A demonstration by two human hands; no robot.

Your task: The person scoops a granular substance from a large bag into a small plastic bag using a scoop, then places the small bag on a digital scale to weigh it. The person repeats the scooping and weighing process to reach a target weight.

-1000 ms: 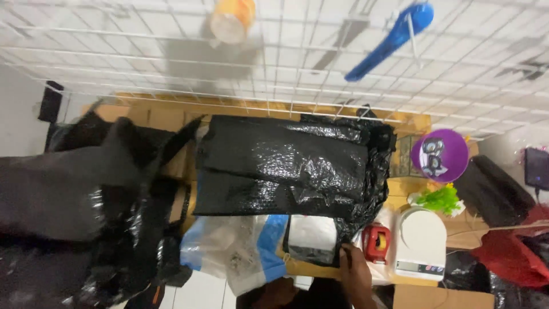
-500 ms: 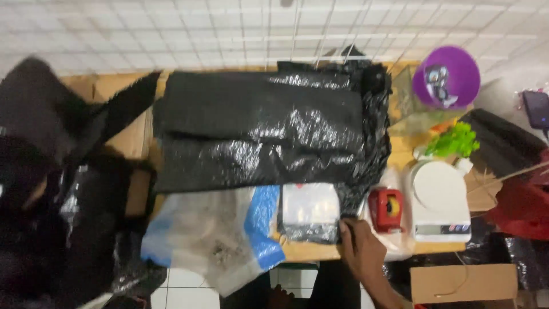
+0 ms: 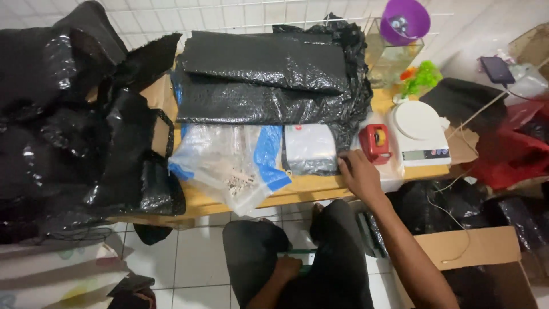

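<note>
White floor tiles and a wire grid panel frame a low wooden table crowded with packing goods. Near its front edge lies a small parcel wrapped in clear plastic, white inside with a dark lower band; the right hand rests flat on the table just beside the parcel's lower right corner, fingers spread loosely and closed around nothing, fingertips touching or nearly touching the wrap. The left hand sits down in the lap between the knees, curled on a thin flat object that is mostly hidden, so how firmly it grips cannot be told. Left of the parcel lies a clear bag with blue patches; behind both sits a folded stack of black plastic sheeting. To the right stand a red tape dispenser and a white kitchen scale, with a purple bowl farther back.
</note>
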